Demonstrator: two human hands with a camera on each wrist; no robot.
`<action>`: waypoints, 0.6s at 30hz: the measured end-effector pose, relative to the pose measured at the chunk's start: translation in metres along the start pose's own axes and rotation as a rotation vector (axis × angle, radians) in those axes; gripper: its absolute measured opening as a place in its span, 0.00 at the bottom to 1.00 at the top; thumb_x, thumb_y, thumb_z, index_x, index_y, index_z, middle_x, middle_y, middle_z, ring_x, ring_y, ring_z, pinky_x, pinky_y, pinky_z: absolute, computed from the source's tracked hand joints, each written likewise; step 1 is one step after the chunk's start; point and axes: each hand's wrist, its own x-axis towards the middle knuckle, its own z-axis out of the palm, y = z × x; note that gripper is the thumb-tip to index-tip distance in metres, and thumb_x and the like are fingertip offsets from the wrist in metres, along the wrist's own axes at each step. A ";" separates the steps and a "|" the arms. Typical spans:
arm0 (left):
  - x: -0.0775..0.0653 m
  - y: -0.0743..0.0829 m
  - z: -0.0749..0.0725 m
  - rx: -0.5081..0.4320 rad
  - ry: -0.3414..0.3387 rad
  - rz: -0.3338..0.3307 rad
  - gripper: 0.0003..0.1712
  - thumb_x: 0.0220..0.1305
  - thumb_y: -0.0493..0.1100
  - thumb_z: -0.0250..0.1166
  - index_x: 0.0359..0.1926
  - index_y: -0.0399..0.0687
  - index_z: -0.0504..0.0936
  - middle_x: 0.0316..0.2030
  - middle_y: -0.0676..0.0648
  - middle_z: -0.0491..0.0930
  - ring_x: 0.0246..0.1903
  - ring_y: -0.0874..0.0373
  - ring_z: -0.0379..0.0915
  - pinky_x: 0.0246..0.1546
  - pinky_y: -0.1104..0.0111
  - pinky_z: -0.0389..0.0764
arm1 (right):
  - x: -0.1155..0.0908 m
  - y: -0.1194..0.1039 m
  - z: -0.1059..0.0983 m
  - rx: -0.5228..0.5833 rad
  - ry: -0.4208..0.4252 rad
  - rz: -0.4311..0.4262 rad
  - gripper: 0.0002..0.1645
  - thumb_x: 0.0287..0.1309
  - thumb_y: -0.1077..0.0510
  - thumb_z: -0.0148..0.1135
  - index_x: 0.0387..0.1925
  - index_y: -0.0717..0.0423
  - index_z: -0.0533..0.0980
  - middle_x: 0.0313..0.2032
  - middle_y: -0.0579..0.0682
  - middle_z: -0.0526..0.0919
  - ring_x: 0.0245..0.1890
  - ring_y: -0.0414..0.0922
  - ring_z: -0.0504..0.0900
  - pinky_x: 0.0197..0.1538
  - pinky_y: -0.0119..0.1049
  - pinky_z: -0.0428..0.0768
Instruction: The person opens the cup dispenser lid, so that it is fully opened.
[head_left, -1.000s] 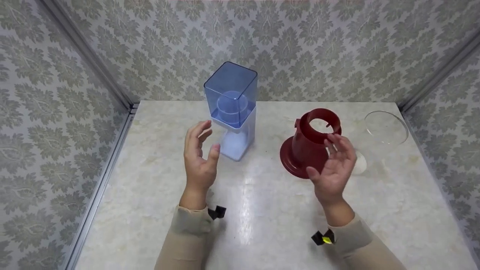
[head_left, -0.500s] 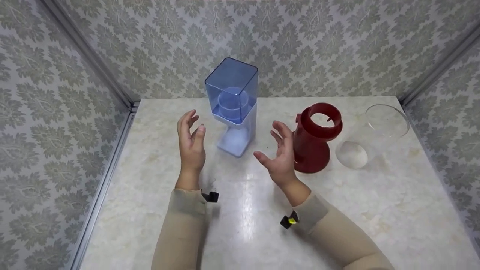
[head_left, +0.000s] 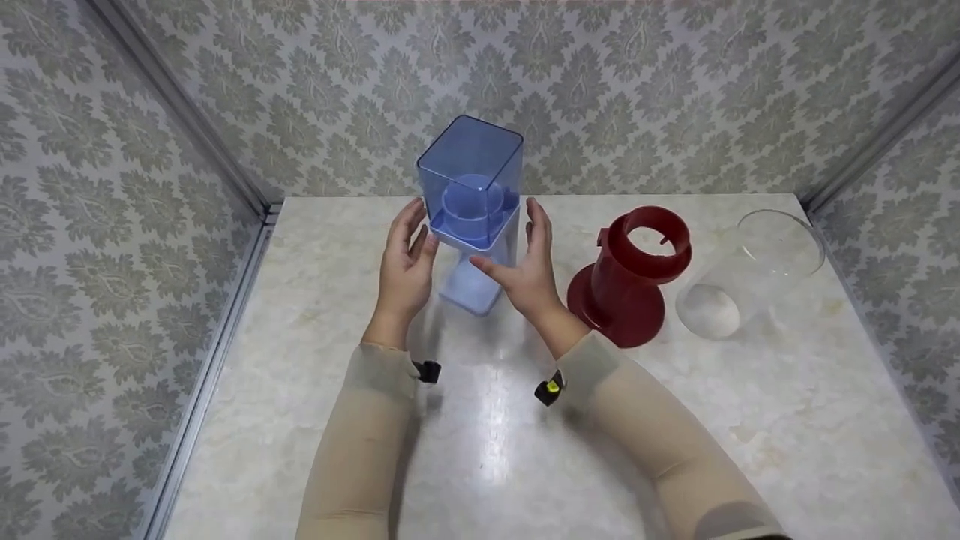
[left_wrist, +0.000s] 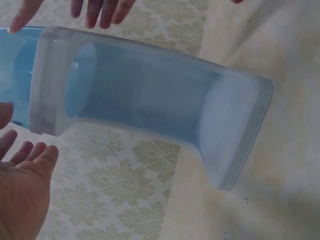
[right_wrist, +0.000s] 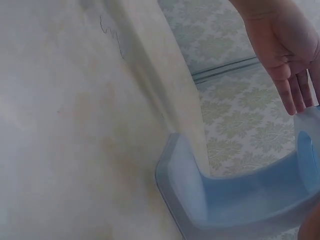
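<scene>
a tall blue holder [head_left: 476, 217] stands upright on the tabletop [head_left: 307, 315], with a square see-through top and a flat foot that likely keeps it from tipping. the left hand [head_left: 405, 274] is on one side of it and the right hand [head_left: 531, 274] is on the other. both hands are loose, not wrapped round anything, and it is hard to tell if the fingertips touch the blue sides. the palms face each other, maybe because a tall thing is steadier with a hand on each side. off to the right, a red stand [head_left: 628, 281] sits on its wide round bottom with a clear jar [head_left: 746, 277] near it, perhaps to leave the hands room
</scene>
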 end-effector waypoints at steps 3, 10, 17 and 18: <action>0.003 -0.003 0.000 0.007 -0.013 -0.015 0.33 0.87 0.31 0.56 0.86 0.34 0.63 0.86 0.35 0.64 0.88 0.42 0.60 0.89 0.60 0.66 | 0.007 0.000 0.002 0.009 -0.002 -0.009 0.92 0.46 0.29 0.92 0.91 0.64 0.42 0.89 0.65 0.49 0.93 0.58 0.49 0.96 0.48 0.53; 0.008 -0.005 0.006 0.052 0.076 -0.041 0.28 0.87 0.32 0.59 0.81 0.33 0.73 0.80 0.34 0.76 0.81 0.41 0.73 0.83 0.55 0.77 | 0.019 0.000 0.005 -0.026 0.015 -0.050 0.77 0.51 0.47 0.94 0.87 0.62 0.53 0.83 0.63 0.57 0.88 0.57 0.60 0.93 0.49 0.61; 0.002 -0.004 0.014 0.056 0.169 -0.061 0.25 0.85 0.32 0.62 0.77 0.33 0.78 0.76 0.34 0.80 0.78 0.41 0.78 0.79 0.55 0.80 | 0.020 0.004 0.000 -0.064 0.001 -0.046 0.70 0.52 0.53 0.92 0.85 0.62 0.57 0.82 0.62 0.60 0.86 0.56 0.63 0.92 0.48 0.64; 0.001 -0.004 0.014 0.056 0.176 -0.066 0.25 0.85 0.32 0.62 0.77 0.33 0.79 0.75 0.34 0.81 0.78 0.41 0.78 0.79 0.55 0.81 | 0.021 0.004 -0.001 -0.057 -0.008 -0.041 0.70 0.52 0.54 0.92 0.86 0.62 0.57 0.82 0.62 0.60 0.86 0.56 0.64 0.92 0.47 0.63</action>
